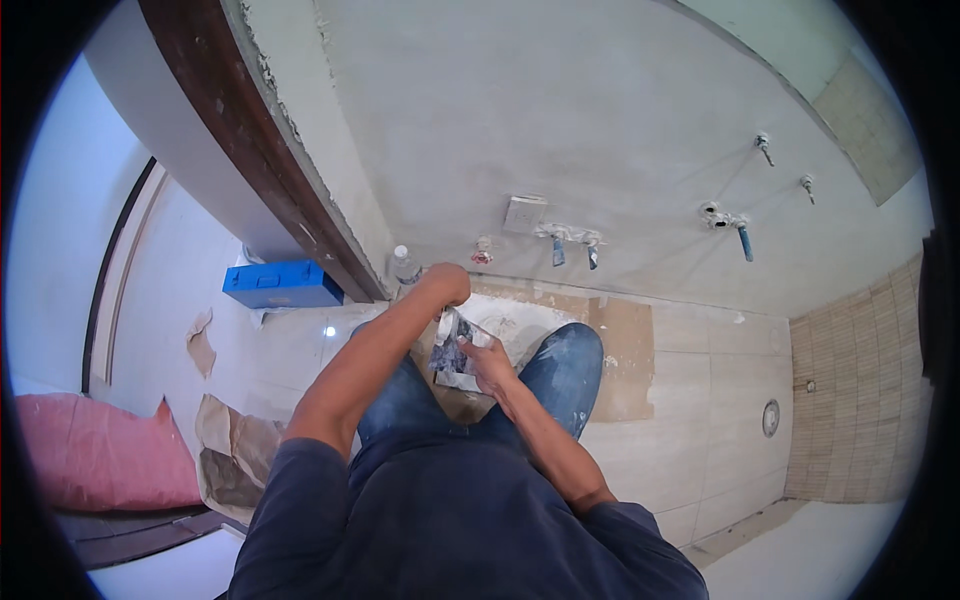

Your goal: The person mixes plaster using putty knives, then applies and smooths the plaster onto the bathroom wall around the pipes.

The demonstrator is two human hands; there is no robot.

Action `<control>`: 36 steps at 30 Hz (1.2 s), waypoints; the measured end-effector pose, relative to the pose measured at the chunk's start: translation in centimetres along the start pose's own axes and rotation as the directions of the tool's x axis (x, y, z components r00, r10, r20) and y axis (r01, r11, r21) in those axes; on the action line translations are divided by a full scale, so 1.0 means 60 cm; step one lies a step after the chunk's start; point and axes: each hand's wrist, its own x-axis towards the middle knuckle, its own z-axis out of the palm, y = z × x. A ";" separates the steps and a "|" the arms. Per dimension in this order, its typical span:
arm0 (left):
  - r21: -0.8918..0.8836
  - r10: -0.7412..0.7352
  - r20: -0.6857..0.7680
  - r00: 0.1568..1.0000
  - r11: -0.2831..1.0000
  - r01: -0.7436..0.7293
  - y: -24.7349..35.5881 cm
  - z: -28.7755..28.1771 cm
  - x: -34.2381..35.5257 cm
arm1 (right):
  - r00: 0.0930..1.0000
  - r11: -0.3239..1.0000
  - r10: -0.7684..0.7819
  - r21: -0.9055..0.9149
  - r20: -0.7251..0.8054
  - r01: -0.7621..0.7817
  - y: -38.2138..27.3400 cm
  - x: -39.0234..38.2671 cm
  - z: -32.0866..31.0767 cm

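Note:
My right hand (488, 364) grips a crumpled silver-and-dark packet (455, 350) between my knees, thumb across its front. Whether it is a foil pouch or paper bag is unclear. My left hand (447, 283) is bent downward just beyond the packet's upper end, above a patch of white powder (515, 318). Its fingers are hidden behind the back of the hand. A clear bottle with a white cap (402, 262) stands close by on the left, next to the wall corner. Brown cardboard (628, 355) lies under the powder and my legs.
Several pipe fittings stick out of the plastered wall, including a red-handled valve (483, 250) and blue-ended stubs (558, 250). A blue toolbox (282, 285) sits beyond the brown door frame (235, 120). A round floor drain (770, 417) is at right; a pink sheet (105, 450) lies left.

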 end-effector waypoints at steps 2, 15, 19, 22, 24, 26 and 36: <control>0.067 0.035 -0.027 0.999 0.997 -0.034 -0.007 0.015 0.009 | 0.993 0.992 0.018 0.122 0.115 -0.033 -0.006 -0.016 -0.001; -0.872 -0.413 -0.023 0.910 -0.437 -0.220 -0.009 0.121 -0.206 | 0.598 0.442 -0.780 -0.516 0.184 0.734 -0.171 -0.139 0.036; -0.771 -0.401 0.006 0.916 -0.585 -0.251 0.041 0.125 -0.239 | 0.281 0.015 -0.831 -0.486 0.480 0.874 -0.147 -0.137 0.064; -0.725 -0.393 0.000 0.919 -0.633 -0.271 0.048 0.094 -0.271 | 0.239 -0.089 -0.775 -0.475 0.585 0.875 -0.137 -0.144 0.059; -0.686 -0.427 0.035 0.903 -0.667 -0.289 0.036 0.081 -0.283 | 0.389 -0.120 -0.681 -0.619 0.620 0.777 -0.149 -0.144 0.043; -0.702 -0.439 0.007 0.898 -0.642 -0.309 0.000 0.092 -0.285 | 0.463 -0.132 -0.601 -0.652 0.652 0.747 -0.164 -0.135 0.009; -0.775 -0.186 -0.083 0.979 -0.606 -0.181 0.032 0.058 -0.291 | 0.977 0.942 -0.201 0.288 0.078 0.171 -0.197 -0.084 0.007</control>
